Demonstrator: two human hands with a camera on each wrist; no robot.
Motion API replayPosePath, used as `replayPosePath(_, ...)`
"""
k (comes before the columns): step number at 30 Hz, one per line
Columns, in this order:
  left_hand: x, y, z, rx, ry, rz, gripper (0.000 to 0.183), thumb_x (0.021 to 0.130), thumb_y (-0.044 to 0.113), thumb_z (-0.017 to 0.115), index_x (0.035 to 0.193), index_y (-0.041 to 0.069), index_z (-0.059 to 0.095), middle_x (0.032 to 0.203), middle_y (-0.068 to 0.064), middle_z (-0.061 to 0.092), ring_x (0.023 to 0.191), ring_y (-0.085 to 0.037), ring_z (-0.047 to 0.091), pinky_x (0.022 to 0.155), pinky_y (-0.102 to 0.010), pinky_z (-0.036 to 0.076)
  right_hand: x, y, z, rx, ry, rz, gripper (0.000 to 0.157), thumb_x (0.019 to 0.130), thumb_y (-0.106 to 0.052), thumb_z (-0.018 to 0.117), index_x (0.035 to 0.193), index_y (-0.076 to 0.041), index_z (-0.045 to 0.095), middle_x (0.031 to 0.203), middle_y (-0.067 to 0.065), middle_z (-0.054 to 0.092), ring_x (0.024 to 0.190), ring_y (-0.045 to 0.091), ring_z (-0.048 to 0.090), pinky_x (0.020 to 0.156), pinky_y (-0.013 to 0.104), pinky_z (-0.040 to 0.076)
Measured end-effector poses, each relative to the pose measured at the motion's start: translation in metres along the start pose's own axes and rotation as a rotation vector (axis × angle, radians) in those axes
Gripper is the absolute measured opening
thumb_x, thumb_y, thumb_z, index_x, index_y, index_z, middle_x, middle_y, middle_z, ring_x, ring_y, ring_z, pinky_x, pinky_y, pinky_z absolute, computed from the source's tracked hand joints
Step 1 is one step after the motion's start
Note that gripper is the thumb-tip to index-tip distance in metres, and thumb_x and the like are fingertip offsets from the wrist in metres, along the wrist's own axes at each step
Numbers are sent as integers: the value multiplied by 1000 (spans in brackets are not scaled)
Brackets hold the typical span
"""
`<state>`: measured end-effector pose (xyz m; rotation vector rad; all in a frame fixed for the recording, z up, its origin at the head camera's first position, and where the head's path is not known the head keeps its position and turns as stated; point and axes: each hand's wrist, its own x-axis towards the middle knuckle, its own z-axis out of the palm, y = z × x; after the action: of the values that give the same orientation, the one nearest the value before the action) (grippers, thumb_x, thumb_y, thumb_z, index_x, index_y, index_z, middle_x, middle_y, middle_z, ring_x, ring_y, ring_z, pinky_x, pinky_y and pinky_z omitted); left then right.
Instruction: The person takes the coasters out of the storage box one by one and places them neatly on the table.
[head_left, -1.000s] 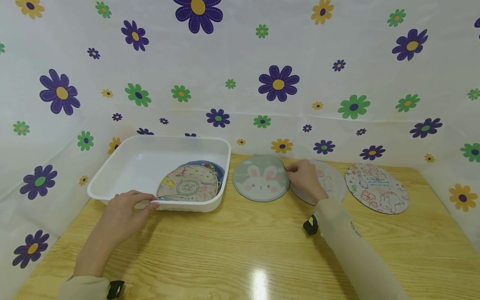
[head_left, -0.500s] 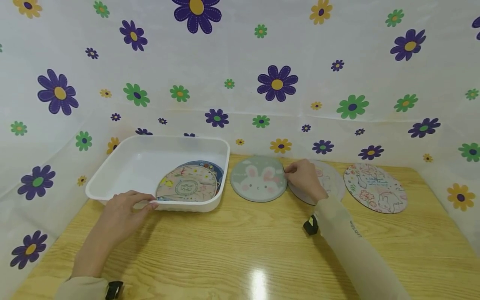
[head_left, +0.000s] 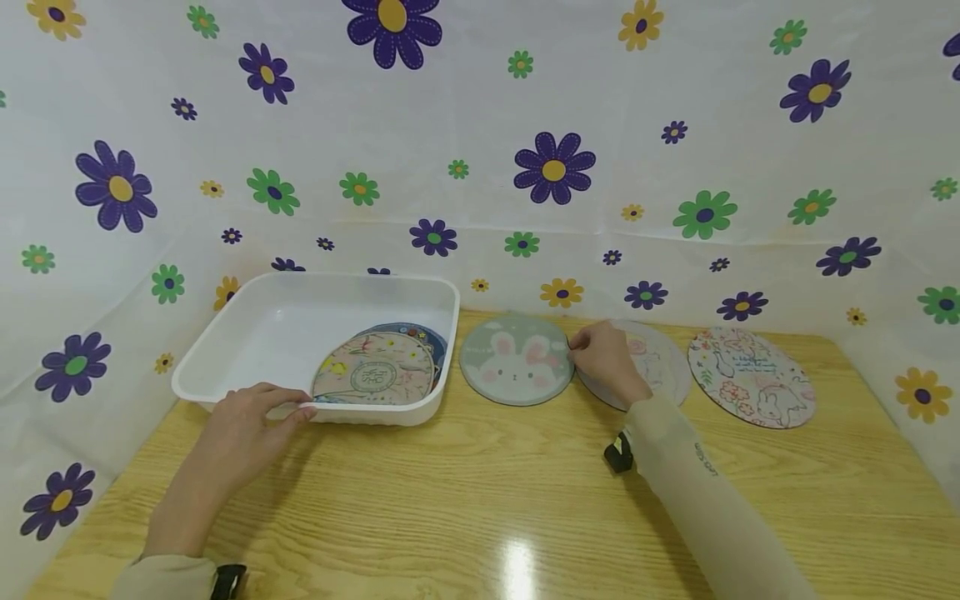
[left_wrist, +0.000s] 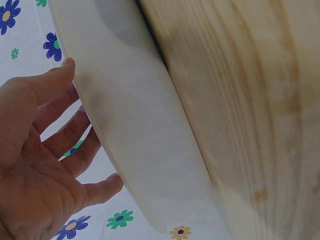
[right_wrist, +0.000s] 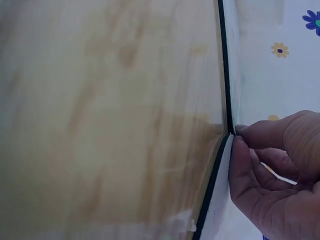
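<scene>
Thumb and fingers of my left hand (head_left: 251,425) hold the front rim of a white plastic tub (left_wrist: 135,115); the left wrist view shows some fingertips hidden behind the rim. In the tub, a beige patterned round mouse pad (head_left: 352,358) overlaps a dark blue pad (head_left: 420,329). My right hand (head_left: 609,358) pinches the right edge of a grey-green bunny mouse pad (head_left: 517,358) between thumb and index finger. Beneath that hand lies a pale pinkish pad (head_left: 671,367), partly covered. The right wrist view shows the fingertips (right_wrist: 241,131) where the two dark-edged pads meet.
To the far right lies another round pad (head_left: 750,375) with flowers, blue lettering and a rabbit. The pads sit in a row along the back of the wooden table (head_left: 420,508). A white flower-printed cloth (head_left: 480,108) hangs behind and at both sides.
The bunny pad has slid very slightly to the left with my right hand at its edge. My left hand stays on the tub's rim, and the other pads lie as before.
</scene>
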<state>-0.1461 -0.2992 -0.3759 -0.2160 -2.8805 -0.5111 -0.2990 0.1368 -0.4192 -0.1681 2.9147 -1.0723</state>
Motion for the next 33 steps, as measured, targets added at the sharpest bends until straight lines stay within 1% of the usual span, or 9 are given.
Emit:
replayPosePath(9,0,1,-3,-1,-6,-2,32,91,38,62,105,11,72,110,-20,67,107,-47,57,88,-62,40,-2,-4,0,-21,20,4,17,83,-7,62,97,1,67,93,13,68,84,24,61,73,30,53)
replayPosePath(11,0,1,-3,-5,-18,-7,34,92,40,61,106,11,72,111,-20,67,108,-47,56,89,-62,39,-2,-4,-1,-32,2,-6,17,82,-8,63,97,0,68,93,13,68,84,24,61,75,31,53)
replayPosePath(14,0,0,-2,-13,-18,-1,33,92,39,61,105,11,71,110,-20,67,108,-47,56,91,-63,38,-5,-8,-2,-60,-80,-25,22,84,-13,65,102,-1,68,101,15,68,91,25,62,80,35,54)
replayPosePath(17,0,0,-1,-11,-8,6,31,91,37,62,104,11,72,109,-19,68,107,-46,58,90,-62,39,-10,-16,-2,-135,-159,-105,29,85,-16,67,108,1,66,109,17,67,97,28,63,86,40,53)
replayPosePath(22,-1,1,-1,-5,-9,8,31,91,37,62,105,11,72,109,-19,67,107,-45,58,90,-62,40,-25,-35,4,-310,-271,-294,37,84,-25,72,115,-7,66,118,13,63,111,27,55,101,43,44)
replayPosePath(25,-1,1,0,-8,-13,6,32,91,38,62,105,11,72,110,-19,67,107,-45,57,90,-62,39,-35,-42,8,-341,-326,-373,39,82,-31,74,115,-11,67,119,9,61,110,24,54,101,40,44)
replayPosePath(27,-1,1,0,-8,-16,3,32,92,38,61,105,11,71,110,-20,67,107,-45,57,90,-62,39,-40,-45,10,-344,-332,-419,37,82,-31,74,113,-12,68,116,6,62,106,20,55,99,38,46)
replayPosePath(30,-1,1,-1,-10,-17,-2,32,92,38,61,106,11,71,111,-20,67,107,-46,57,89,-62,39,-43,-47,13,-359,-298,-505,31,83,-27,73,108,-10,70,106,4,65,96,16,57,92,34,49)
replayPosePath(33,0,1,0,-10,-17,2,32,91,38,62,106,11,71,111,-20,67,107,-46,57,89,-62,40,-44,-46,16,-387,-259,-538,27,83,-26,72,105,-11,72,101,2,66,90,13,58,87,31,50)
